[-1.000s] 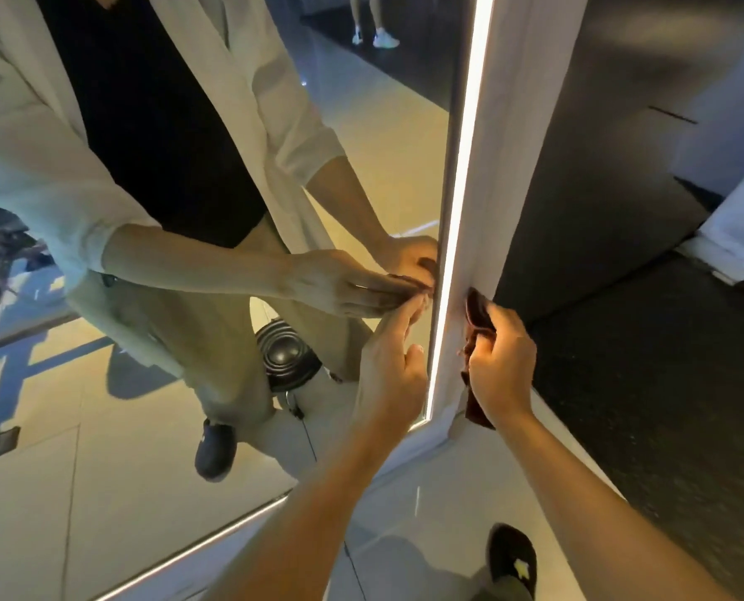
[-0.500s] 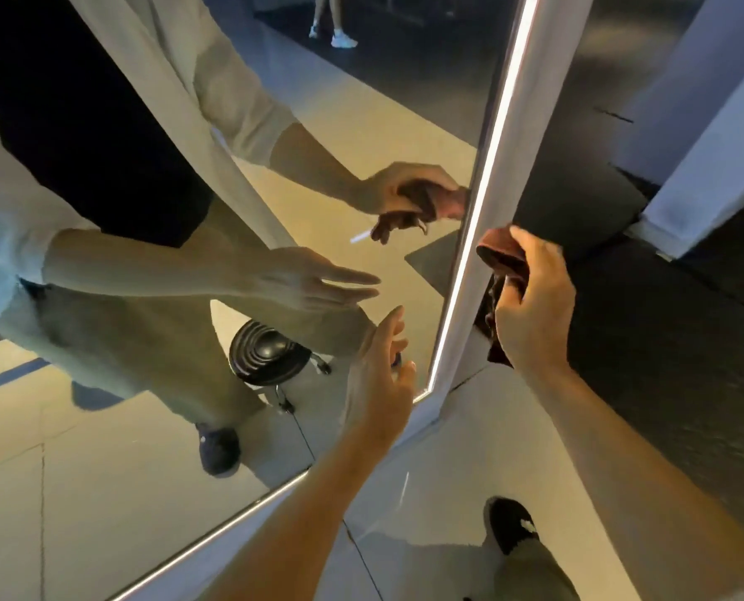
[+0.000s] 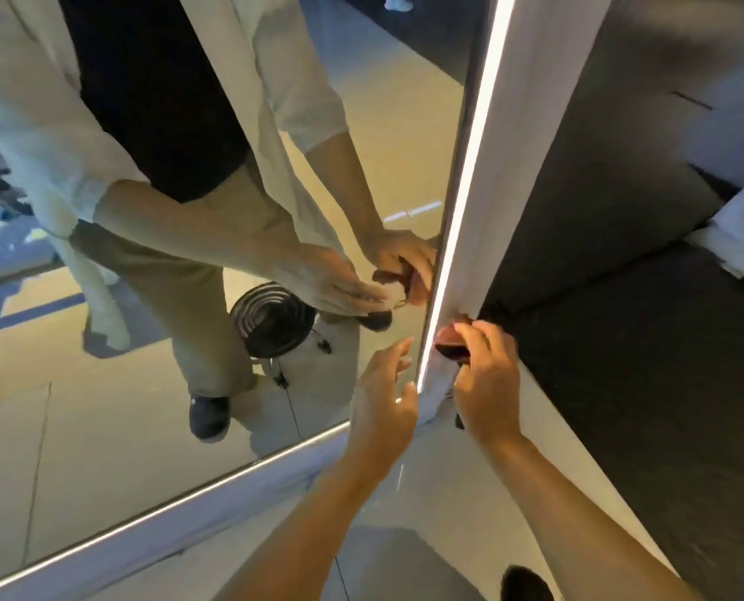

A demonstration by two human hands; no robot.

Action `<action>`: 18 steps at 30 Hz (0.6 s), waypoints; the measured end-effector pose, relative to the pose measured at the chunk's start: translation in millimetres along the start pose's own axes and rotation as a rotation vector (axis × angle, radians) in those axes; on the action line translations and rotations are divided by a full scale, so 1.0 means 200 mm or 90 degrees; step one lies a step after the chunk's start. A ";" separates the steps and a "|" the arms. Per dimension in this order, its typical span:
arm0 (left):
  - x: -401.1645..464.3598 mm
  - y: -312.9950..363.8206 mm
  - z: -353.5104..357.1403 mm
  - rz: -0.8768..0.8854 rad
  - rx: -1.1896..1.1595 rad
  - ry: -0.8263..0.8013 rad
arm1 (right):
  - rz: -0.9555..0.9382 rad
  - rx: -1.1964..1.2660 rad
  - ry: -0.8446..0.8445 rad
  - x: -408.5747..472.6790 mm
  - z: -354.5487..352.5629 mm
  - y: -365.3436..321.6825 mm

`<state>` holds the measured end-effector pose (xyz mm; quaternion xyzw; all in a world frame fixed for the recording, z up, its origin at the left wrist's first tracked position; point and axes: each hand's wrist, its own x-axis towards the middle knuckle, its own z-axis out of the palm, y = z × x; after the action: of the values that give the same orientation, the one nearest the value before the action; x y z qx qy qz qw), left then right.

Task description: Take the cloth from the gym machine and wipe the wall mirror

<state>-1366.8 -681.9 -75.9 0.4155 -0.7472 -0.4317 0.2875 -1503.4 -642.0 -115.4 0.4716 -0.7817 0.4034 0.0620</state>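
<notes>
The wall mirror (image 3: pixel 188 383) fills the left of the view, bordered by a lit strip (image 3: pixel 461 201) and a pale frame (image 3: pixel 530 136). My right hand (image 3: pixel 487 379) grips a dark red cloth (image 3: pixel 450 347) against the frame's outer side, near the mirror's lower right corner. Most of the cloth is hidden behind my fingers. My left hand (image 3: pixel 383 396) hovers in front of the glass by that corner, fingers straight and spread, holding nothing. Both hands and the cloth show reflected in the mirror.
A dark wall panel (image 3: pixel 622 210) runs right of the frame, with dark flooring (image 3: pixel 665 405) below. A pale floor strip (image 3: pixel 439 492) lies along the mirror's base. My dark shoe (image 3: pixel 526 585) shows at the bottom. A round black stool base appears only as a reflection.
My right hand has slid the cloth down the frame's side toward the lower corner. My left hand stayed open near the glass, shifted slightly right.
</notes>
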 end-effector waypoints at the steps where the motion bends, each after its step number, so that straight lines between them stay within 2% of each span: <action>1: 0.01 -0.03 0.05 0.003 0.000 -0.002 | -0.012 0.019 0.090 0.04 -0.02 -0.02; 3: 0.03 -0.10 0.14 -0.009 0.002 0.001 | -0.078 0.038 0.193 0.13 -0.03 -0.05; 5: 0.05 -0.18 0.21 -0.021 0.017 0.018 | -0.157 0.019 0.200 0.15 0.06 0.00; 7: 0.06 -0.28 0.27 -0.022 0.036 0.026 | -0.198 -0.020 0.117 0.06 0.20 0.16; 8: 0.07 -0.34 0.30 -0.016 0.043 0.023 | -0.181 -0.030 0.052 -0.02 0.27 0.26; 10: 0.07 -0.47 0.35 0.009 0.063 0.019 | -0.080 0.000 -0.042 -0.17 0.38 0.43; 11: 0.08 -0.53 0.38 0.025 0.072 0.024 | -0.023 0.032 -0.039 -0.21 0.41 0.48; 14: 0.11 -0.70 0.48 0.066 0.073 0.065 | 0.066 0.177 0.119 -0.17 0.44 0.47; 16: 0.09 -0.78 0.56 0.096 0.064 0.079 | 0.038 0.239 0.163 -0.10 0.48 0.46; 18: 0.08 -0.88 0.63 0.136 0.080 0.084 | -0.006 0.214 0.164 -0.11 0.57 0.51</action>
<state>-1407.8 -693.6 -289.1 0.3783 -0.7923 -0.3223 0.3539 -1539.3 -683.1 -260.1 0.4237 -0.6869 0.5845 0.0837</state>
